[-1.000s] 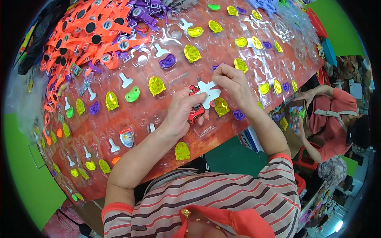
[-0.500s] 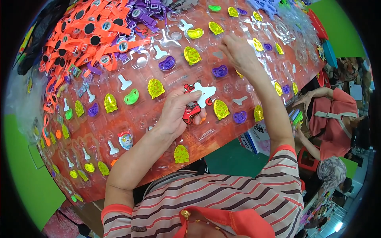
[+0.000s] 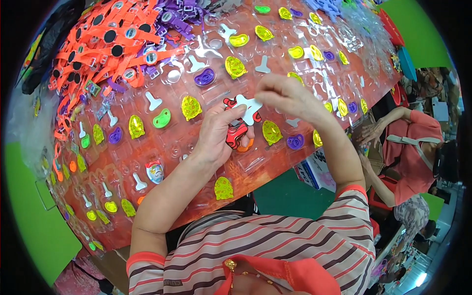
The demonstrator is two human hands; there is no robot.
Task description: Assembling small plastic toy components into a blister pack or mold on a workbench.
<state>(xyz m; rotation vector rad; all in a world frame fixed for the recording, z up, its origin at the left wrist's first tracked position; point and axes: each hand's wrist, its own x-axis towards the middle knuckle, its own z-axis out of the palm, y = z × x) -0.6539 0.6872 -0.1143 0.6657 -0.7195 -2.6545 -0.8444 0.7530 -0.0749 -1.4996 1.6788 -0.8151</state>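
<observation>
My left hand [image 3: 216,130] is closed around a bunch of flat cut-out pieces [image 3: 237,132], red with black lines. A white-faced cut-out piece [image 3: 249,109] lies on top under the thumb. My right hand [image 3: 285,96] has its fingers bent together in a pinch at the right edge of that white piece; its fingertips are partly hidden. Below the hands is a clear plastic tray with a yellow patterned piece [image 3: 272,132] and a purple ring-like piece [image 3: 295,141]. Just beyond my right hand, a white T-shaped piece [image 3: 263,64] lies in another tray.
Clear trays with yellow, green, purple and white pieces cover the red table [image 3: 196,201]. A heap of orange watch-like bands [image 3: 108,44] is at the far left, purple bands [image 3: 179,19] beside it. At the right, another person [image 3: 413,142] works near the table edge.
My right hand has come back toward me and left, from the farther tray to the bunch in my left hand. The white T-shaped piece in that tray is now uncovered.
</observation>
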